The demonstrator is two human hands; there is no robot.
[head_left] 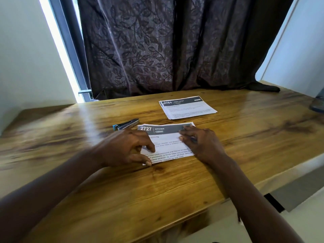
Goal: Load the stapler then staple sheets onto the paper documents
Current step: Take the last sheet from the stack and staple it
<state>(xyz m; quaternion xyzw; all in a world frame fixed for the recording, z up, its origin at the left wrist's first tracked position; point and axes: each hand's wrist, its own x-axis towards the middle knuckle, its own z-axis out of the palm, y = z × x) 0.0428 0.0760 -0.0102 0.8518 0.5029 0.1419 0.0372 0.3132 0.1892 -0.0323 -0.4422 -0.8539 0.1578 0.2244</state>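
Observation:
A white paper sheet headed "2727 KITCHEN" (pixel 166 137) lies flat on the wooden table (pixel 122 186). My left hand (pixel 126 148) rests on its left edge, with the thumb and a curled finger touching the paper's lower left part. My right hand (pixel 201 142) lies on the sheet's right side, fingers bent and pressing near the dark header. A silver stapler with a blue end (pixel 126 124) lies on the table just beyond my left hand, untouched. A second stack of documents headed "2764" (pixel 187 107) lies farther back to the right.
A dark leaf-patterned curtain (pixel 166 46) hangs behind the table and drapes onto its far edge. A dark object (pixel 318 102) sits at the table's far right edge. White walls flank both sides.

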